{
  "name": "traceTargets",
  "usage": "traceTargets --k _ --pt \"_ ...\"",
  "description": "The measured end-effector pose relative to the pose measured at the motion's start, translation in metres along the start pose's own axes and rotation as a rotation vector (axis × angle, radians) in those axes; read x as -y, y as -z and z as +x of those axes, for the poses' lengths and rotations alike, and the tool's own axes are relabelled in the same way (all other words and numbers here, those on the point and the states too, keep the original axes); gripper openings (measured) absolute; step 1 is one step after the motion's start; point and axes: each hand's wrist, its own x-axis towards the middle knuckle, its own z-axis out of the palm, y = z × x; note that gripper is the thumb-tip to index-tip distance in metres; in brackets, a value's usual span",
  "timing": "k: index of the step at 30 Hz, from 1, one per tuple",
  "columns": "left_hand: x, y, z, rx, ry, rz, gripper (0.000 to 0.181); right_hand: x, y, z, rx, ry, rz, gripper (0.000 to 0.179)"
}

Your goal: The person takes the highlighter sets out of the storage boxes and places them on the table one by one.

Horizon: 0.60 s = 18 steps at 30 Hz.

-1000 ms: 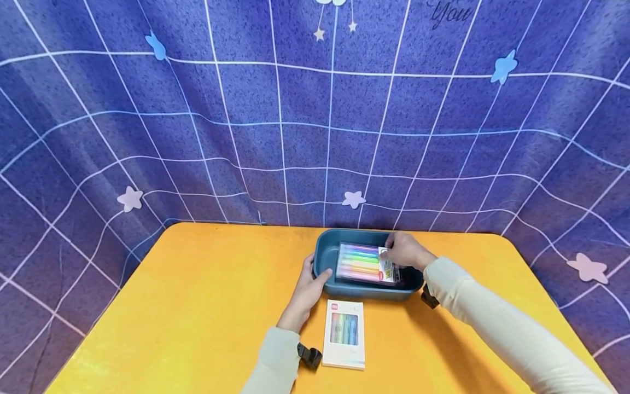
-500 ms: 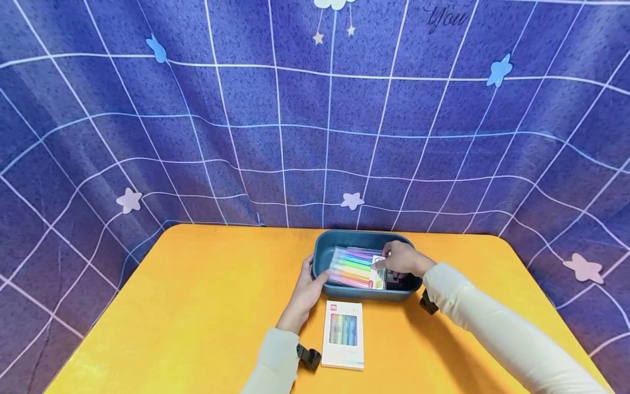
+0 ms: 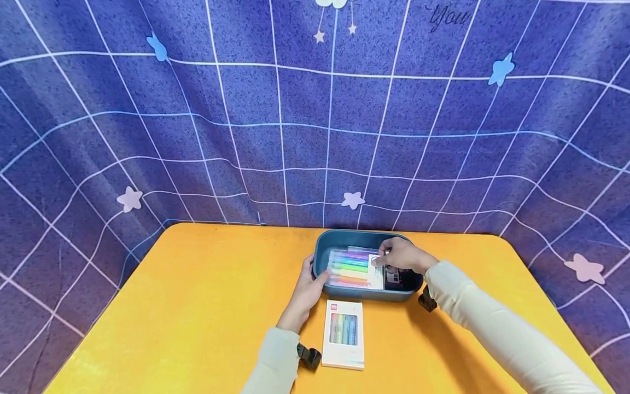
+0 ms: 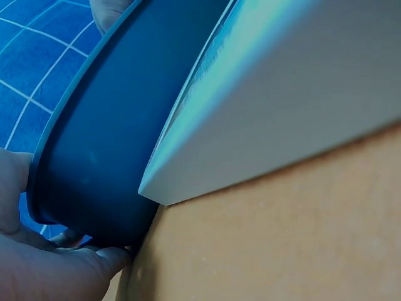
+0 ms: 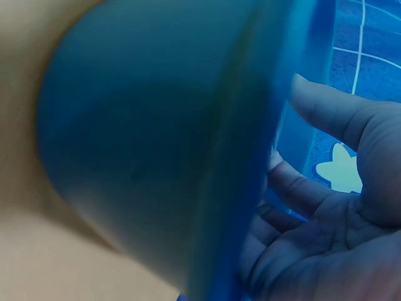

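My left hand (image 3: 306, 290) grips the left end of a dark blue bin (image 3: 366, 295), thumb over the rim and fingers along the outer wall, as the left wrist view shows. A clear pack of coloured pens (image 3: 346, 268) with a white label lies inside the bin, toward its left. My right hand (image 3: 406, 256) reaches over the right end and pinches the pack at its label end. In the right wrist view the bin wall (image 5: 144, 138) hides the fingertips. A second clear pack partly shows behind the first.
A white box (image 3: 343, 335) with a window showing coloured pens lies flat on the yellow table (image 3: 197, 306), just in front of the bin. Something dark with a label (image 3: 394, 276) lies in the bin's right part. A blue grid-patterned curtain (image 3: 236, 137) hangs behind the table.
My right hand has shifted the pen pack leftward and lower within the bin, uncovering the dark item at the right. The left hand and the white box have stayed put.
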Motion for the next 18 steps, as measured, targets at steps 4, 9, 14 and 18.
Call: traceTargets --k 4,9,14,18 --pt "-0.0004 -0.0006 0.0 0.001 0.004 0.001 0.062 0.002 0.0 0.0013 -0.01 0.019 0.038 0.024" --pt "-0.0014 -0.0011 -0.0005 0.002 0.005 -0.007 0.061 0.0046 0.0009 -0.0006 -0.016 0.031 0.067 0.023" --pt "0.0001 -0.0012 0.0001 0.0 0.003 0.0 0.06 0.006 0.001 -0.0034 -0.023 0.025 0.063 0.023" --pt "0.0015 -0.0009 0.0003 -0.002 -0.001 0.004 0.06 0.0058 0.0012 -0.0036 -0.026 0.022 0.056 0.021"
